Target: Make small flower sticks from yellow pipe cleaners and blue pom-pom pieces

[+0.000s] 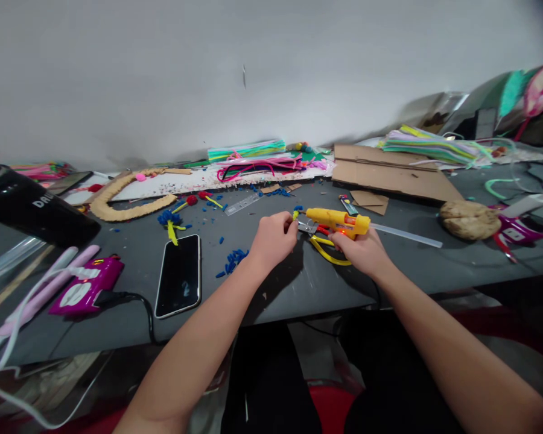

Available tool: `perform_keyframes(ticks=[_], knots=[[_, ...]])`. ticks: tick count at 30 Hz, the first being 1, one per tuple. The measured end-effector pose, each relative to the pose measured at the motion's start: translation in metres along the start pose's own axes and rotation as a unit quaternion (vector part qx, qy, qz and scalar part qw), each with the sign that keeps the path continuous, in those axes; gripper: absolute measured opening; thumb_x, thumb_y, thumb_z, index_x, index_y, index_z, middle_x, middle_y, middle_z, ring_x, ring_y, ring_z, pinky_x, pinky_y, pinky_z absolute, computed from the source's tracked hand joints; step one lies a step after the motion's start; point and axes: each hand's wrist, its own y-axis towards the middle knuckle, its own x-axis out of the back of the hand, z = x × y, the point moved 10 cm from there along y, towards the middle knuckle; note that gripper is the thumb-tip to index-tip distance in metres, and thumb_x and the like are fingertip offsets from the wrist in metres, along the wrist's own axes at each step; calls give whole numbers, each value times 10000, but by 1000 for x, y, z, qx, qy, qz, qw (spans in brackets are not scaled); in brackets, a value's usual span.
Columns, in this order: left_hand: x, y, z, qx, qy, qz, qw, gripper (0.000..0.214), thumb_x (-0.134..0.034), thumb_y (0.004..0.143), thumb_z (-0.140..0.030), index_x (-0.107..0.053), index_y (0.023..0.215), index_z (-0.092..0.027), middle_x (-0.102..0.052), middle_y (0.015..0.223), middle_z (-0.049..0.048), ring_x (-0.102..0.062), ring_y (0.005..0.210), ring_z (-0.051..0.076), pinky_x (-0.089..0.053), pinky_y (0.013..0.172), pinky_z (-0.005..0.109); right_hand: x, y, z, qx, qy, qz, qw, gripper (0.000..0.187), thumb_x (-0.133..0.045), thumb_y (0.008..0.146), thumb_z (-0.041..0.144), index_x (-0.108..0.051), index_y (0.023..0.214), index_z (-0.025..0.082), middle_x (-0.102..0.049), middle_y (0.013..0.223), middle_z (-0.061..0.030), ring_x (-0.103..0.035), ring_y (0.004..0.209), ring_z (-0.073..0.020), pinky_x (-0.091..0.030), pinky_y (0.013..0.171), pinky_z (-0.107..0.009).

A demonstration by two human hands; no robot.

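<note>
My right hand (364, 252) is closed around the grip of a yellow glue gun (339, 221), whose nozzle points left and whose clear glue stick (407, 236) sticks out to the right. My left hand (274, 236) is pinched shut on a small yellow piece with a blue tip (295, 212), held right at the gun's nozzle. Scissors with yellow handles (326, 250) lie on the dark table (131, 319) just under both hands.
A black phone (180, 275) lies left of my left arm, with blue scraps (235, 259) beside it. A magenta charger box (85, 288) with cable, a cardboard arc (124, 208), cardboard sheets (389, 172), pipe cleaners (257, 161) and a beige lump (469, 219) surround the work spot.
</note>
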Motion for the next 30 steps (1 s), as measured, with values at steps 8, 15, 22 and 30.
perform_keyframes(ticks=[8,15,22,30], knots=[[1,1,0,5,10,-1,1000,268,-502,896,-341,-551,676,-198,-634,595,28,-546,498,146,-373,551,272,0,0,4,4,-7,4,1000,187,-541,773,207,-709,856,207,-664,674,-16,-612,646,-190,-483,633,-304],[0,2,0,3,19,3,1000,272,-506,894,-346,-558,672,-196,-646,617,40,-554,535,155,-379,561,276,1,1,0,-8,15,-5,1000,217,-550,771,224,-713,909,184,-689,745,-24,-623,674,-197,-490,643,-308],[-4,1,3,16,-11,16,1000,264,-503,898,-361,-562,703,-194,-648,597,23,-568,473,141,-412,545,274,6,1,-1,-13,6,-22,1000,252,-558,762,227,-729,940,175,-692,749,-30,-636,719,-212,-500,681,-319],[3,3,6,34,-90,2,995,270,-521,896,-384,-543,711,-190,-642,562,-4,-568,393,124,-445,454,241,28,0,-21,-56,-41,-84,994,169,-599,762,323,-665,690,185,-662,637,-22,-622,627,-201,-476,605,-312]])
